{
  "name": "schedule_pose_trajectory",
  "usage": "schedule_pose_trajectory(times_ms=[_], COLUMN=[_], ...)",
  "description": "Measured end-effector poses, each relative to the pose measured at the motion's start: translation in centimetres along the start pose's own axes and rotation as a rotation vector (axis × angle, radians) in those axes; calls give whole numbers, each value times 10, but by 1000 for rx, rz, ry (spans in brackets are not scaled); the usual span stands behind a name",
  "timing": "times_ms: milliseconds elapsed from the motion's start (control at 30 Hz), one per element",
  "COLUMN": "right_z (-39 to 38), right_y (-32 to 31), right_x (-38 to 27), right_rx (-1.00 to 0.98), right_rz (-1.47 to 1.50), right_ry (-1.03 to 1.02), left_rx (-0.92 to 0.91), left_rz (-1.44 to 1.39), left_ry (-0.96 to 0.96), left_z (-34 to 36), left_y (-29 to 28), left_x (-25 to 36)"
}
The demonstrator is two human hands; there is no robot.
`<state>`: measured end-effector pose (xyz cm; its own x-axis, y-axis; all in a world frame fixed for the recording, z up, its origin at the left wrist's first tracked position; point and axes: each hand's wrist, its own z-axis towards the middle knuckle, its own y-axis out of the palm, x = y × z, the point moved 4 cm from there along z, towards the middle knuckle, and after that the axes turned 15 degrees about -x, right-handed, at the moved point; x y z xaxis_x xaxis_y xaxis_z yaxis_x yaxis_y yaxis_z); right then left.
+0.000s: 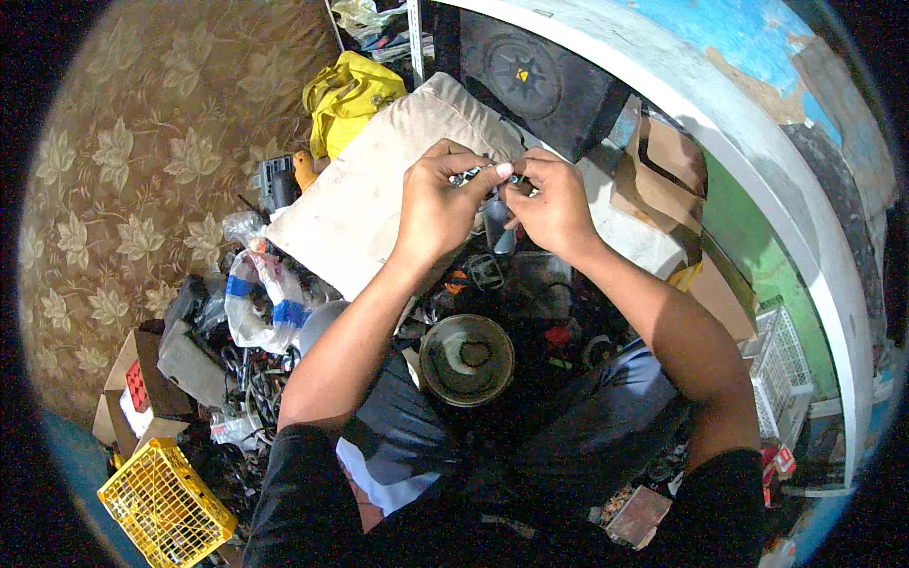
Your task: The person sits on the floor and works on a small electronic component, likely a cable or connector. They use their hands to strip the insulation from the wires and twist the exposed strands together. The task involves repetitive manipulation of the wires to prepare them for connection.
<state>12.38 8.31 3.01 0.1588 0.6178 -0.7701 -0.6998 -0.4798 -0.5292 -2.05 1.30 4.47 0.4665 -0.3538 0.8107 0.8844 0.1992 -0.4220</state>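
Observation:
Both of my hands are raised together in front of the pale cushion [355, 213]. My left hand [437, 201] is closed, thumb and fingers pinching a small shiny metal part [466, 176]. Right beside it, my right hand [551, 201] is closed too, its fingertips meeting the left thumb at a small dark piece [515, 179]. Fingers cover most of what they grip, so its kind is unclear. A dark grey cylinder [500, 227] shows just below the fingertips; whether it joins the held part I cannot tell. Between my legs sits a round metal bowl [428, 381].
Cables and parts lie in a pile at left, with a plastic-wrapped coil [248, 317] and a yellow basket [169, 506]. Behind are a yellow bag [346, 109] and a black speaker box [578, 99]. Cardboard boxes [663, 175] and a white basket [781, 355] stand at right.

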Motion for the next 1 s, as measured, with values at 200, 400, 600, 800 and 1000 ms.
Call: schedule_pose_trajectory(times_ms=[200, 400, 600, 800, 1000], right_z=[1, -2, -8, -8, -7], right_y=[4, 5, 3, -4, -3], right_x=[-4, -2, 2, -20, -17], right_rx=[-61, -195, -297, -38, 48], right_rz=[293, 308, 192, -255, -361], right_ry=[16, 119, 177, -49, -180], left_rx=[-19, -119, -295, -309, -235], left_rz=[-101, -212, -300, -317, -306], left_ry=[-75, -104, -103, -149, -139], left_z=[1, 1, 0, -2, -1], left_y=[-8, -8, -5, 3, 8], left_x=[-12, -8, -3, -7, -1])
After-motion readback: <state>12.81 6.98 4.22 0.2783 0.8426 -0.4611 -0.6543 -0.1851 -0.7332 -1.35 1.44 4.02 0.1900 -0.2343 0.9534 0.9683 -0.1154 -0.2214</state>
